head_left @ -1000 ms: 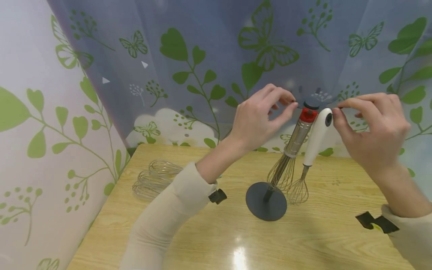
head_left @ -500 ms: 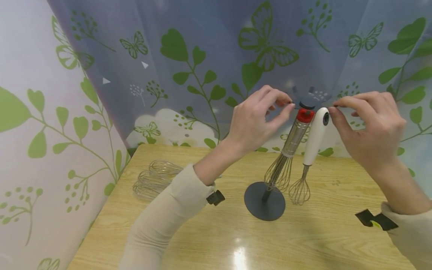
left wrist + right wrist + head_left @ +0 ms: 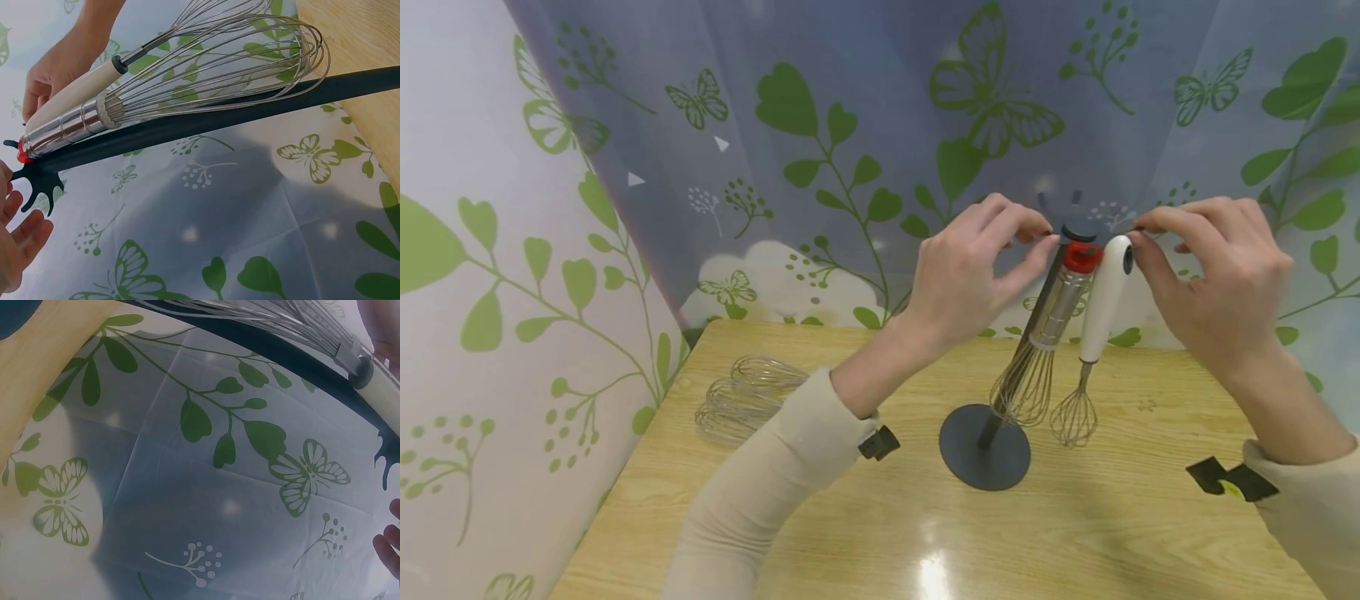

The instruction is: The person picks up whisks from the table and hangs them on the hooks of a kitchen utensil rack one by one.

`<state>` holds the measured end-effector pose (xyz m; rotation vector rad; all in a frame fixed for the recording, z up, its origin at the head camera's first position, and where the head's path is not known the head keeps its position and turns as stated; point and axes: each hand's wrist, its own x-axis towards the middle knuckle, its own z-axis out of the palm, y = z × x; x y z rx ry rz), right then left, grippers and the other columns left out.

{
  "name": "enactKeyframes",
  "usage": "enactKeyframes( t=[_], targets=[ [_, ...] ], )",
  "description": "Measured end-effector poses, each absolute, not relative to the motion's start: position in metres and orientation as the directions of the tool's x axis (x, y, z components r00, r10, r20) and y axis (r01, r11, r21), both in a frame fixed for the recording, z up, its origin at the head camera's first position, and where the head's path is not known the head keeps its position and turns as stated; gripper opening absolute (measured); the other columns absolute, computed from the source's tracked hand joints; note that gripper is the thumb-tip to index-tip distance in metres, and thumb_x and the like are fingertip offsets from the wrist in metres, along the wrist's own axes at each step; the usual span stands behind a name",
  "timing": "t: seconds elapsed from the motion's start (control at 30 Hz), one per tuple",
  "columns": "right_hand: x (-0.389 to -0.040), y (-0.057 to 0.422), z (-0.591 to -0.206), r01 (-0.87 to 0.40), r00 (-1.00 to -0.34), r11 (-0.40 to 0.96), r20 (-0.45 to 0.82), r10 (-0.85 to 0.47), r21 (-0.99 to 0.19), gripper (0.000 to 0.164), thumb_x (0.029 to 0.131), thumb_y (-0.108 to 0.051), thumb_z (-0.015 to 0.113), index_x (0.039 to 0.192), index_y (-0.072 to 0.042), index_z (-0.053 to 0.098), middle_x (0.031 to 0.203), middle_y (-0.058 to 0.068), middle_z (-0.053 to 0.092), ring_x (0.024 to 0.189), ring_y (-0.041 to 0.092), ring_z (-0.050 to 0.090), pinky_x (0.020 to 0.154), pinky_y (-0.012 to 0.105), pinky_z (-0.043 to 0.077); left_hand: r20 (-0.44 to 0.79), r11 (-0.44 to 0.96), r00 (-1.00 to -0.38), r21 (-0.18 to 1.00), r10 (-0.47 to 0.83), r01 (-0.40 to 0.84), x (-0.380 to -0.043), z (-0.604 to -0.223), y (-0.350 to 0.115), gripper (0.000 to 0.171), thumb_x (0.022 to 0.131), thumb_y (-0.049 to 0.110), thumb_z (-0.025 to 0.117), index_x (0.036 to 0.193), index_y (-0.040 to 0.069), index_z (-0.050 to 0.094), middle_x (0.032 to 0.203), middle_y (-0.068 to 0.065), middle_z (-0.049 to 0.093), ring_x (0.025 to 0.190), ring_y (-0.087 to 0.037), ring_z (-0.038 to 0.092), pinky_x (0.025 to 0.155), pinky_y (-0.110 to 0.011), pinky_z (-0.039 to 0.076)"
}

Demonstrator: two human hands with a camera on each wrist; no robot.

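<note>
A black utensil stand with a round base and hooks at its top stands on the table. Two whisks hang from it: one with a steel, red-ended handle, the other with a white handle. My left hand pinches a hook at the top between thumb and forefinger. On the other side, my right hand pinches another hook, close beside the white handle's end. The left wrist view shows the black hooks spreading near my left fingers.
More wire whisks lie at the table's back left, partly hidden behind my left sleeve. A patterned cloth wall rises close behind the wooden table, and another stands at the left.
The stand's base has shifted slightly left and its top hooks have moved left. The hanging whisks have swung a little. My right hand has moved slightly left and up, still pinching.
</note>
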<state>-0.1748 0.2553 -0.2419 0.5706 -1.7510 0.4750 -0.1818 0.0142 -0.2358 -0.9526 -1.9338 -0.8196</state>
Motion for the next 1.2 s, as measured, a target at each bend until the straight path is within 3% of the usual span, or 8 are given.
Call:
enactKeyframes(
  t=[0.13,0.53,1.03,1.13,1.2],
  targets=[
    [-0.177,0.254,-0.242,-0.615,-0.216,0.788,0.969,-0.120,-0.039,0.055,0.106,-0.045,0.061,0.095,0.007,0.076,0.088,0.029,0.069,0.071,0.045,0.050,0.085,0.012,0.025,0.874,0.522,-0.372,0.169,0.312,0.836,-0.180,-0.235,0.014,0.016,0.103,0.028,0.069,0.103,0.014,0.077,0.098,0.001,0.073,0.092,-0.009,0.071,0.064,-0.019,0.051],
    [-0.184,0.255,-0.245,-0.621,-0.240,0.781,0.965,-0.110,-0.065,0.019,0.098,-0.016,0.072,0.101,0.002,0.078,0.090,0.026,0.072,0.073,0.043,0.055,0.082,0.009,0.024,0.897,0.562,-0.300,0.073,0.324,0.824,-0.174,-0.236,0.017,0.017,0.103,0.030,0.069,0.102,0.015,0.077,0.096,0.003,0.073,0.087,-0.009,0.070,0.057,-0.020,0.049],
    [-0.185,0.252,-0.240,-0.671,-0.320,0.731,0.938,-0.136,-0.123,0.012,0.092,0.008,0.070,0.102,0.006,0.076,0.094,0.029,0.070,0.085,0.046,0.057,0.092,0.002,0.031,0.918,0.589,-0.259,0.036,0.299,0.808,-0.170,-0.238,0.020,0.019,0.104,0.032,0.068,0.100,0.017,0.079,0.094,0.004,0.072,0.080,-0.010,0.066,0.056,-0.017,0.047],
    [-0.186,0.251,-0.240,-0.682,-0.312,0.718,0.943,-0.116,-0.137,0.011,0.097,-0.002,0.071,0.100,0.006,0.078,0.092,0.029,0.070,0.083,0.017,0.061,0.089,0.002,0.032,0.920,0.593,-0.250,0.024,0.301,0.804,-0.170,-0.239,0.021,0.019,0.104,0.032,0.068,0.100,0.017,0.080,0.094,0.004,0.072,0.079,-0.010,0.065,0.055,-0.017,0.047],
    [-0.185,0.250,-0.239,-0.691,-0.301,0.707,0.949,-0.089,-0.153,0.016,0.098,-0.009,0.073,0.099,0.005,0.079,0.091,0.029,0.070,0.088,-0.003,0.056,0.088,0.003,0.033,0.919,0.597,-0.248,0.018,0.305,0.802,-0.170,-0.239,0.020,0.020,0.105,0.032,0.067,0.100,0.018,0.080,0.094,0.004,0.072,0.078,-0.010,0.065,0.055,-0.018,0.046]
  ],
)
